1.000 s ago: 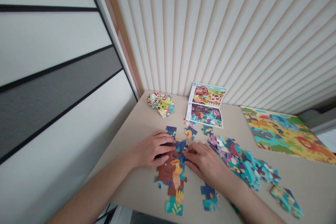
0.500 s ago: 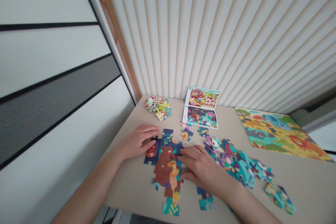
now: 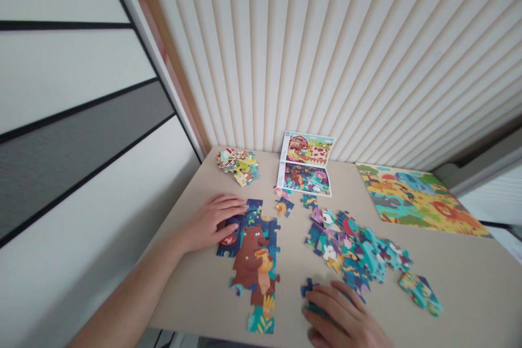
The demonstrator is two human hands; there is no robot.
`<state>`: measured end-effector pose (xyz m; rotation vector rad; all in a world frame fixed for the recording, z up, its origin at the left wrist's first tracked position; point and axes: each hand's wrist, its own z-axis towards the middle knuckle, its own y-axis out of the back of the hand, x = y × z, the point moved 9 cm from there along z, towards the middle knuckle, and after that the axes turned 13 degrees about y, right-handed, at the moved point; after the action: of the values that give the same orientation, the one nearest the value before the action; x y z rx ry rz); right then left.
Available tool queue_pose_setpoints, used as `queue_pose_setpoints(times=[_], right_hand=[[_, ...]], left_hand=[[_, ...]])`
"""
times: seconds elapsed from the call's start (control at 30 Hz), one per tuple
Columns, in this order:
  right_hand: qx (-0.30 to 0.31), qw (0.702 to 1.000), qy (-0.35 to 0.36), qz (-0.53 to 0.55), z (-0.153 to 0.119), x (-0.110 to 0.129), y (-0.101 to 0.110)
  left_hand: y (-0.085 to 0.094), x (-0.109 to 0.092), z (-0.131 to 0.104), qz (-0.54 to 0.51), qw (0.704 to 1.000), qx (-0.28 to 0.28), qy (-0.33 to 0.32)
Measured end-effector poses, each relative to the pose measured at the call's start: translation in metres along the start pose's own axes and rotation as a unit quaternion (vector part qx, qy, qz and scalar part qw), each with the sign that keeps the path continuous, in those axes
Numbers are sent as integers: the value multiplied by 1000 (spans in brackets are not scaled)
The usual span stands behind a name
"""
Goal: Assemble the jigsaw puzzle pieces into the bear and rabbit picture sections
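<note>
A right hand (image 3: 342, 315), cut off at the wrist by the bottom edge, covers most of a dark blue puzzle piece (image 3: 309, 287), while fingers of the left hand (image 3: 212, 223) obscure part of a red figure (image 3: 229, 239).

Left hand (image 3: 212, 223) bare, slender-fingered; left forearm (image 3: 134, 283) bare, smooth, widening away from wrist. Right hand (image 3: 340, 315) bare, fingers slender, nails too blurred to tell.
</note>
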<state>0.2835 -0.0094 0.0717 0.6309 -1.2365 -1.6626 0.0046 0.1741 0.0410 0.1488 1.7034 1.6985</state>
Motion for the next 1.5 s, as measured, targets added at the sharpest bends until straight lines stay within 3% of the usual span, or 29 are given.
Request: queue_pose_setpoints(times=[0.13,0.27,0.4,0.53,0.83,0.97,1.1,1.27,1.5], right_hand=[[9,999,-33,19,14,-12,10],[-20,991,-134,16,47,-64,15],[0,986,-169,-4,90,-118,-8],[15,979,-205,-7,110,-149,-33],[-21,975,-210,63,95,-164,-39],[-58,979,-170,101,100,-162,-34],[-86,973,-145,159,112,-155,-44],[-119,959,-153,207,119,-156,-59],[-137,950,-188,207,119,-164,-63]], left_hand=[[0,-2,1,1,1000,0,4],[-2,-1,2,5,1000,1,3],[-1,-1,3,5,1000,-7,-4],[0,-3,3,5,1000,-12,-8],[-2,-5,3,9,1000,2,3],[-1,-6,4,11,1000,5,7],[0,-7,5,15,1000,6,11],[-1,-7,5,17,1000,4,11],[-1,-7,5,18,1000,-1,13]])
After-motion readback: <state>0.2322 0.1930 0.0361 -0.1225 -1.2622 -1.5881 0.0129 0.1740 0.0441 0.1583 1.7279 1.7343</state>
